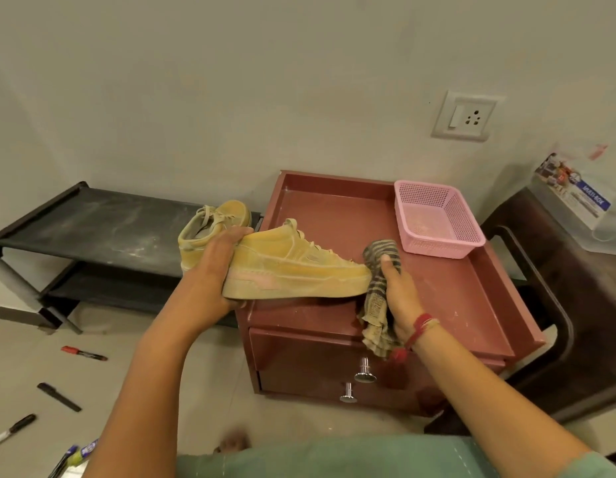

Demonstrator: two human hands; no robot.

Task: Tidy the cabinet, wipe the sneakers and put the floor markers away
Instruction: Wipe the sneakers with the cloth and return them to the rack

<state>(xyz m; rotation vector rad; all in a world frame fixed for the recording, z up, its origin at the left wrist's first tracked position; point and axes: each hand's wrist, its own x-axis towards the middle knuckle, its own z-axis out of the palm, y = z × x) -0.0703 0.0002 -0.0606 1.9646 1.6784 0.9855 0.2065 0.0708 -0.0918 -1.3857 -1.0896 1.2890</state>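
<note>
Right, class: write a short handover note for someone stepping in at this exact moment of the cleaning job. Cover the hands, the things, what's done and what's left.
Left hand grips the heel of one sneaker, held over the cabinet.
Right hand holds the striped cloth at that sneaker's toe.
The other sneaker sits behind, by the black rack; the pink basket stands on the cabinet top.
Done: nothing clearly; both sneakers look dusty.
Left: wipe both sneakers and the dusty cabinet top, then gather the red marker, black marker and others from the floor.
</note>
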